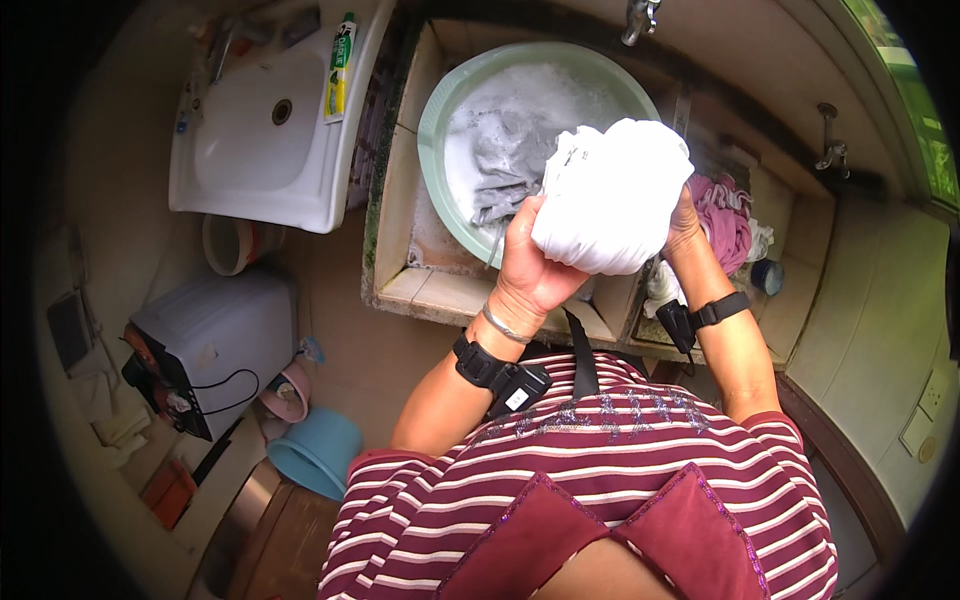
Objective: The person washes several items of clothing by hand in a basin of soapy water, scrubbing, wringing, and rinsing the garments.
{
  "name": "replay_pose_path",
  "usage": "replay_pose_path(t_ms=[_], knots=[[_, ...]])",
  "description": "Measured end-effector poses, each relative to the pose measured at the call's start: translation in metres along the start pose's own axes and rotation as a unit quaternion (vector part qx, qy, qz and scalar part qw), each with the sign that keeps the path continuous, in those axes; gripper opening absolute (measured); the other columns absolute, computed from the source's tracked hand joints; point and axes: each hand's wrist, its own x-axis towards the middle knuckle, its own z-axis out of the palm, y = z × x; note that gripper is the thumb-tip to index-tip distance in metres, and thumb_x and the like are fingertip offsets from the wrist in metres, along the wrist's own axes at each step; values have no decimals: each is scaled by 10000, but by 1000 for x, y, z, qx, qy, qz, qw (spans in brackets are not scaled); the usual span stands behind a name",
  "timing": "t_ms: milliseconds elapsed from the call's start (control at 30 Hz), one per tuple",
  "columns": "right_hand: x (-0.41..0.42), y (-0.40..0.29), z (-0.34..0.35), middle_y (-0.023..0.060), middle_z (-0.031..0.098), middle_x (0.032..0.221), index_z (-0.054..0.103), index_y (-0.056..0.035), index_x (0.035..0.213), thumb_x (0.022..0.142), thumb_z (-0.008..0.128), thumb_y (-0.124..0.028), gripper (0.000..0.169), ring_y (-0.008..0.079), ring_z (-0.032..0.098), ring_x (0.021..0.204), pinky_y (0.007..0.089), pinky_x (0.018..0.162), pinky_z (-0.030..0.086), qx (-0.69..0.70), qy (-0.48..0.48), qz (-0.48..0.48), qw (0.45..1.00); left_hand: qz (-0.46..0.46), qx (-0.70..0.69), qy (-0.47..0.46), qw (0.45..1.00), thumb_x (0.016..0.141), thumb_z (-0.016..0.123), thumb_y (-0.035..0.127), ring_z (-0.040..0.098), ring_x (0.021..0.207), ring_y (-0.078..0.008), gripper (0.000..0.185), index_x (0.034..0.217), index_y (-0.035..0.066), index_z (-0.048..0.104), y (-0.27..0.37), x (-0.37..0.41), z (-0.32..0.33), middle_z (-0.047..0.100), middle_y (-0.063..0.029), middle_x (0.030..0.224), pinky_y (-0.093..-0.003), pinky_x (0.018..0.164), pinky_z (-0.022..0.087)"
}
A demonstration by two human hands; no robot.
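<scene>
A bunched white cloth (615, 199) is held up between my two hands, over the right edge of a light green plastic basin (442, 187). My left hand (532, 259) grips its lower left side, thumb upward. On the other side my right hand (681, 221) clasps it, its fingers mostly hidden behind the fabric. Foamy water fills the basin, and grey cloth (506, 199) lies partly under the suds.
The basin stands in a tiled sink (396, 217). Pink laundry (724, 225) and a small blue container (767, 277) occupy the right compartment. Two metal taps (640, 21) project above. At left are a white washbasin (255, 142), a toothpaste tube (340, 71) and a blue bucket (319, 450).
</scene>
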Motion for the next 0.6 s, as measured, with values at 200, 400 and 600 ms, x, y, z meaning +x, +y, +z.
replay_pose_path(t_ms=[200,400,600], knots=[[23,-26,30,109,616,1285,563,-81,1300,944,621,-333,440,260,606,1193,418,1068,472,27,-27,17,999,-12,82,-24,996,860,717,576,498,1335,-275,943,1507,18,322,-4,2,-5,479,-126,1463,-480,1105,433],[52,-53,53,22,640,1004,663,8,979,934,544,-123,182,108,590,893,268,784,492,-373,104,26,922,12,290,6,957,796,810,103,624,1116,-171,654,1359,-21,503,6,17,22,639,-101,1230,-327,980,512],[61,-44,17,148,646,898,635,-5,954,943,516,-208,236,236,609,769,344,708,490,-678,-46,-36,733,106,457,-1,883,757,844,108,602,1092,-148,672,1324,-13,506,-4,36,1,627,-84,1186,-322,953,509]])
